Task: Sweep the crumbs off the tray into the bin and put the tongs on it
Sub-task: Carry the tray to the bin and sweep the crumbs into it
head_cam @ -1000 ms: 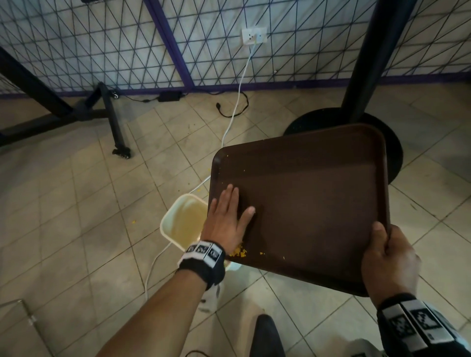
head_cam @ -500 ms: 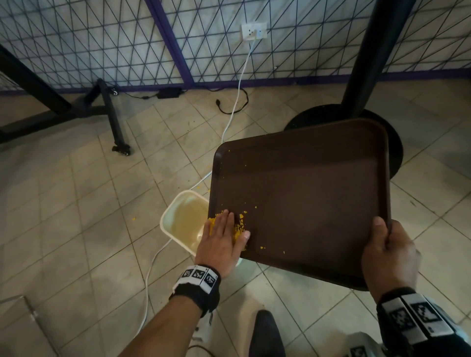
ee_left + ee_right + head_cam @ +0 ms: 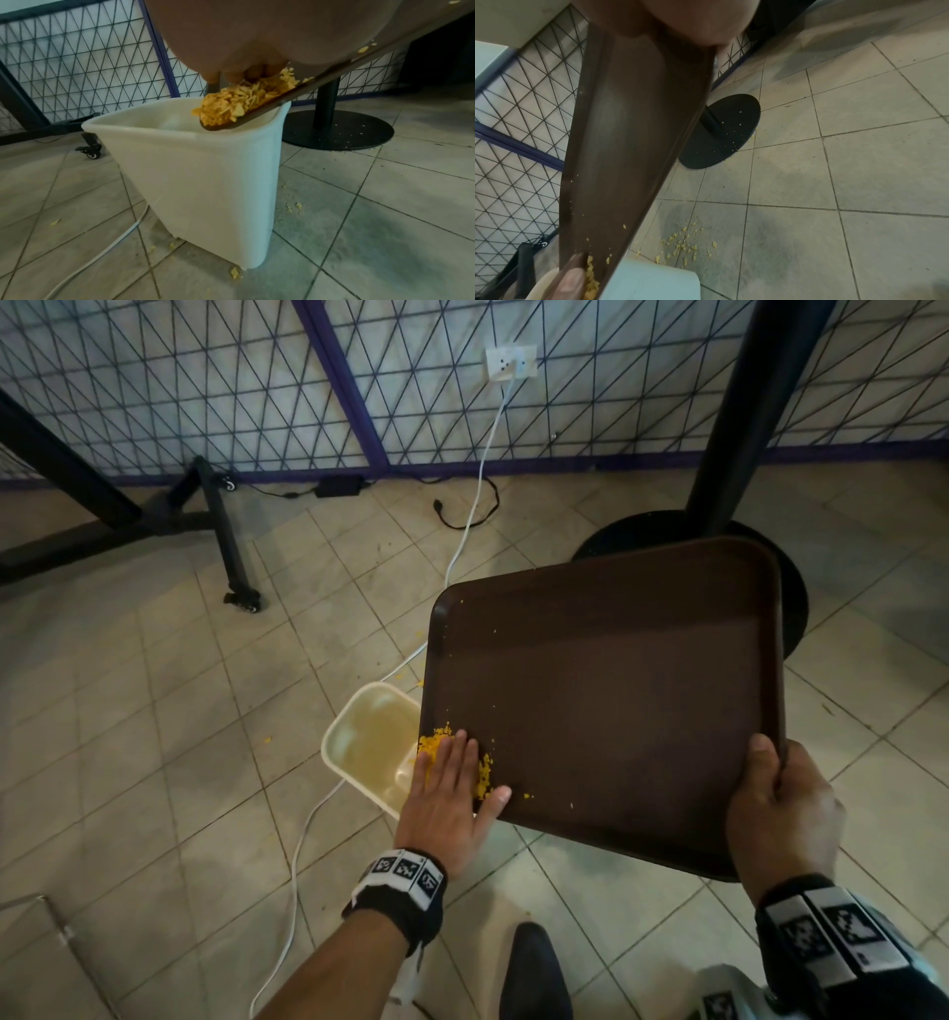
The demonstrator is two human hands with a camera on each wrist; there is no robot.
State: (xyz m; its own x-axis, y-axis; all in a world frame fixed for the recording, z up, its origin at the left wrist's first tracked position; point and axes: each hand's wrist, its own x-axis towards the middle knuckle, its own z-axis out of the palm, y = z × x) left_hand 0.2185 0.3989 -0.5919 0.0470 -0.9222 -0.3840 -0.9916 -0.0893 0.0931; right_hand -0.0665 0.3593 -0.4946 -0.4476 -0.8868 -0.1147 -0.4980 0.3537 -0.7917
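Note:
A dark brown tray [image 3: 616, 701] is tilted with its near-left corner over a cream bin [image 3: 367, 747] on the floor. My left hand [image 3: 447, 788] lies flat with straight fingers on that corner, against a heap of yellow crumbs [image 3: 434, 744]. From the left wrist, the crumbs [image 3: 244, 101] are piled at the tray's lip [image 3: 270, 105], right above the bin [image 3: 192, 172]. My right hand [image 3: 780, 803] grips the tray's near-right edge, thumb on top. From the right wrist, the tray [image 3: 634, 132] slopes down to the crumbs [image 3: 590, 274]. No tongs are in view.
A black table post and round base [image 3: 719, 454] stand behind the tray. A white cable [image 3: 308, 839] runs from a wall socket [image 3: 511, 361] past the bin. Spilled crumbs [image 3: 685, 247] lie on the tiles beside the bin. A black wheeled frame [image 3: 226, 546] stands at left.
My left hand has swept down and left across the tray, gathering the crumbs into the corner over the bin. The right hand keeps its grip.

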